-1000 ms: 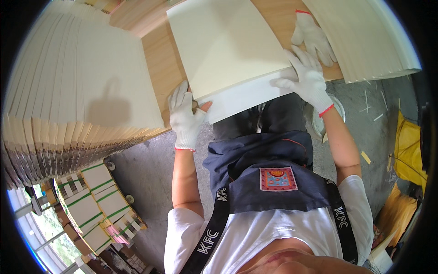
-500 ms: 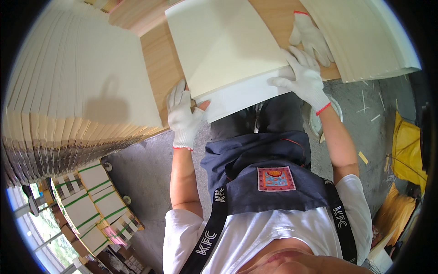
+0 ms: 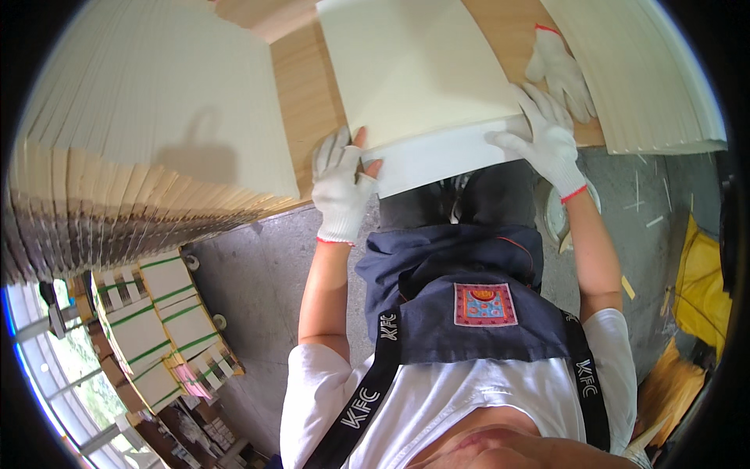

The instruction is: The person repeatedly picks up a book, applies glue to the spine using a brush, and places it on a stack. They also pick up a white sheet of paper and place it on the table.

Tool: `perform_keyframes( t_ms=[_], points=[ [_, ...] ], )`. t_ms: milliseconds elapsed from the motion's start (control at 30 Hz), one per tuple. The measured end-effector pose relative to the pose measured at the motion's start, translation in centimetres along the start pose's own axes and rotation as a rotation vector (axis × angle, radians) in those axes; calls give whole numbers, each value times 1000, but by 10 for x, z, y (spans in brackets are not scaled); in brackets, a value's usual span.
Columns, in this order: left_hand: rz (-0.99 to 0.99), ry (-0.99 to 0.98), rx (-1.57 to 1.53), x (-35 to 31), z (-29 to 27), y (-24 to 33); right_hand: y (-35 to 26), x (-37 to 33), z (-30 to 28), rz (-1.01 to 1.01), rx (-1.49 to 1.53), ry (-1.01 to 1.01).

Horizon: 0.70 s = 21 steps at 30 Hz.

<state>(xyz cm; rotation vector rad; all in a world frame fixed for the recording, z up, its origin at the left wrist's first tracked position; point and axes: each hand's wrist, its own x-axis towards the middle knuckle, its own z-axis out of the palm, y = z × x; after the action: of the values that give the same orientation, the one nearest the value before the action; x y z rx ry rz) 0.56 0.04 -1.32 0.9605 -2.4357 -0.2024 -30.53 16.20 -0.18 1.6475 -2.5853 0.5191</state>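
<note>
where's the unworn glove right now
In the head view, the unworn glove lies at upper right on the wooden table, just beyond the right hand, beside the rightmost stack.

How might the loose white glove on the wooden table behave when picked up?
The loose glove is probably floppy, since it looks knitted. It is likely light, with no hand inside, and unlikely to roll, lying fairly flat.
</note>
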Motion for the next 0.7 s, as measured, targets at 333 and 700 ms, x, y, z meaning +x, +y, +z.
perform_keyframes(
  t_ms=[333, 700],
  points=[
    [-172, 40, -61, -1, 2, 2, -1, 0, 0, 31, 24, 2],
    [-76, -41, 25, 2, -1, -3, 5, 1, 1, -12, 15, -3]
  ],
)
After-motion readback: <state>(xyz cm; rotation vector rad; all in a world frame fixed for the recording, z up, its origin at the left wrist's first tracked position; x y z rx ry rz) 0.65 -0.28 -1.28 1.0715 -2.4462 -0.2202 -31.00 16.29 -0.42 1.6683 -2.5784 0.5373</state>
